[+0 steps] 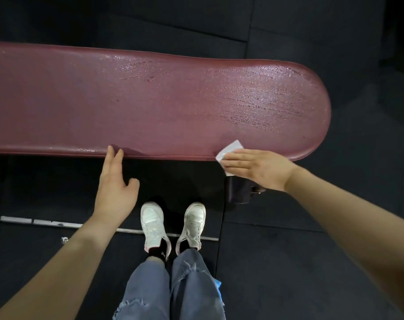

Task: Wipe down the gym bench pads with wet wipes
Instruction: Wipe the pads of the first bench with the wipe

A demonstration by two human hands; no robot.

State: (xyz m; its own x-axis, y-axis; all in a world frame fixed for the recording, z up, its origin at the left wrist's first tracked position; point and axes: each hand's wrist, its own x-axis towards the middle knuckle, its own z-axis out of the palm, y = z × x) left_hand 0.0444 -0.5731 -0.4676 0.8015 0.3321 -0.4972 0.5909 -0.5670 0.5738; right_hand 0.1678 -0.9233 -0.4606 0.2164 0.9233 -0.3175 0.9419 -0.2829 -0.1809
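One maroon bench pad [150, 105] runs across the upper half of the view, from nine o'clock to its rounded end at about two o'clock; its left end is cut off by the frame edge. Wet streaks glisten on the pad's surface toward one and two o'clock, while the part toward nine and ten o'clock looks duller.

Two bare hands are in view. The right hand [258, 168], at about three o'clock of centre, lies flat with fingers together, pressing one white wet wipe [228, 150] against the pad's near edge. Only a corner of the wipe shows beyond the fingers; the rest is hidden under the palm. The left hand [116, 183], at about seven o'clock of centre, is open and holds nothing, its fingertips [110, 150] touching the pad's near rim and the thumb spread apart.

Two white sneakers [153, 225] stand side by side at six o'clock on the dark floor mats [288, 262], below two legs in torn blue jeans [191, 287]. One dark cylindrical frame part [239, 191] shows beneath the pad just under the right hand, mostly hidden. One pale strip [46, 221] crosses the floor at eight o'clock. A bit of blue beside the right leg is too small to identify.
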